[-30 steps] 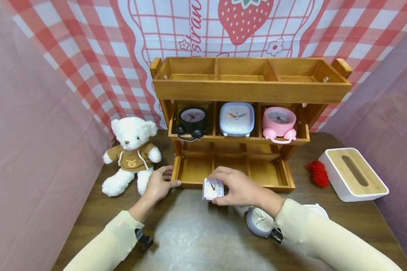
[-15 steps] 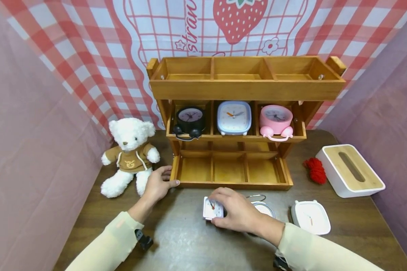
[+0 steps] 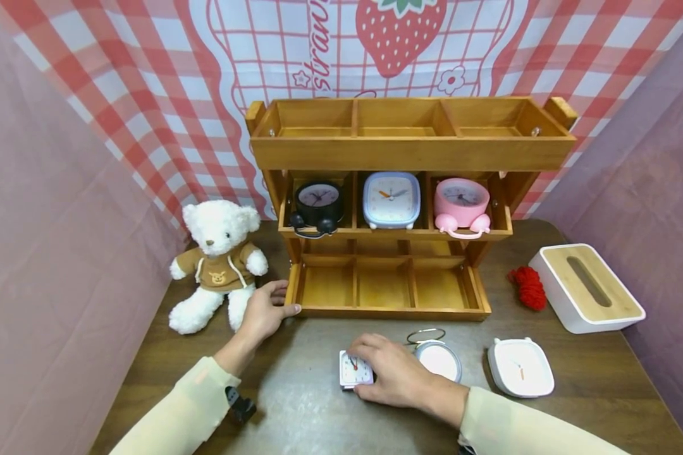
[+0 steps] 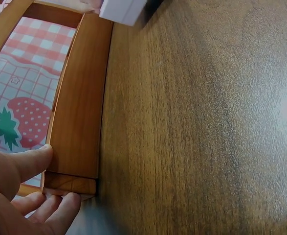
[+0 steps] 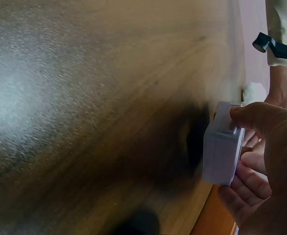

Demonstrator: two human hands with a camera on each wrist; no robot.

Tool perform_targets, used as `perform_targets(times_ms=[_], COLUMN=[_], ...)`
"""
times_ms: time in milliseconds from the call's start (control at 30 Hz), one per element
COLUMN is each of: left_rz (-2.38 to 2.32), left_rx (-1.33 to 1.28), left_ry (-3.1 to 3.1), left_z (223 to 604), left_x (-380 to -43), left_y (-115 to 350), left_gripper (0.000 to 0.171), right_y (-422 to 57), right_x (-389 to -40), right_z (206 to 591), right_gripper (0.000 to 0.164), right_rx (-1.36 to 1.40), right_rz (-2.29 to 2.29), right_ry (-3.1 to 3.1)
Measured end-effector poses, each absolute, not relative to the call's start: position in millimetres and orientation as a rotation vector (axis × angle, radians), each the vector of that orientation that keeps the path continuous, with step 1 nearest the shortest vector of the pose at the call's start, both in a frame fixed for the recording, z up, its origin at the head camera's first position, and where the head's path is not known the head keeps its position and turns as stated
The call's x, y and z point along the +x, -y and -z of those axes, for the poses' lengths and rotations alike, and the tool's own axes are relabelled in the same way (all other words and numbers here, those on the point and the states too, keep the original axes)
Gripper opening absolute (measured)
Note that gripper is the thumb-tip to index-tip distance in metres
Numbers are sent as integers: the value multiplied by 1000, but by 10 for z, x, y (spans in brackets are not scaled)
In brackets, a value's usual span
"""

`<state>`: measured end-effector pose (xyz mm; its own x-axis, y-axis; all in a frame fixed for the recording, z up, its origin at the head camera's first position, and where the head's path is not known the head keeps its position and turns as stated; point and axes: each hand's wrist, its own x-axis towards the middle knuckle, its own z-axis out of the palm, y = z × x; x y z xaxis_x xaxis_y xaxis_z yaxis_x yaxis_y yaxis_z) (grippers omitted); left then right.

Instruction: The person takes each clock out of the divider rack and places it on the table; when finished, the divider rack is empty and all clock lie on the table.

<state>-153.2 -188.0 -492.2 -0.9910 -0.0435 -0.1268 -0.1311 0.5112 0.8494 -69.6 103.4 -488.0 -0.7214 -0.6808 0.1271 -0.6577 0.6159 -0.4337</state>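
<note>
In the head view my right hand (image 3: 395,373) holds a small square alarm clock (image 3: 350,377) with a white face and lilac case, thumb on one side and fingers on the opposite one. The right wrist view shows the clock's pale case (image 5: 221,152) close over the tabletop. My left hand (image 3: 266,311) grips the left front corner of the wooden shelf's lowest tier (image 3: 387,313). The left wrist view has the thumb (image 4: 38,159) against that tier's front board (image 4: 79,98) and the fingers round its end.
Black (image 3: 319,202), blue (image 3: 391,205) and pink clocks (image 3: 461,205) occupy the middle tier. A round grey clock (image 3: 439,361) and a white clock (image 3: 522,370) lie at right. Farther back are a tissue box (image 3: 620,316) and red yarn (image 3: 528,289); a teddy bear (image 3: 219,272) sits left.
My right hand has drawn the small clock from the lowest tier's front edge back over the table. The round grey clock and white clock show more fully. The left hand stays at the corner.
</note>
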Motion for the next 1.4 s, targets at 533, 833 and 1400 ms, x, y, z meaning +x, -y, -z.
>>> perform_targets(times_ms=[533,833,1400], left_rz=[-1501,-1508,-1502], left_rx=[-169,-176,-174], left_ry=[-2640,-2629,-2627], left_z=[4925,4923,4896], left_x=[-1536,-1542,-1530], left_y=[1885,1874,1875], left_gripper=[63,64,64], right_y=[-1018,-1039,-1026], right_x=[-689,-704,-739], right_z=[4950,4929,4921], right_gripper=[58,59,57], right_rx=[-1193,-1188,-1179], right_rz=[617,563,571], right_ry=[-2763,-2744,-2759])
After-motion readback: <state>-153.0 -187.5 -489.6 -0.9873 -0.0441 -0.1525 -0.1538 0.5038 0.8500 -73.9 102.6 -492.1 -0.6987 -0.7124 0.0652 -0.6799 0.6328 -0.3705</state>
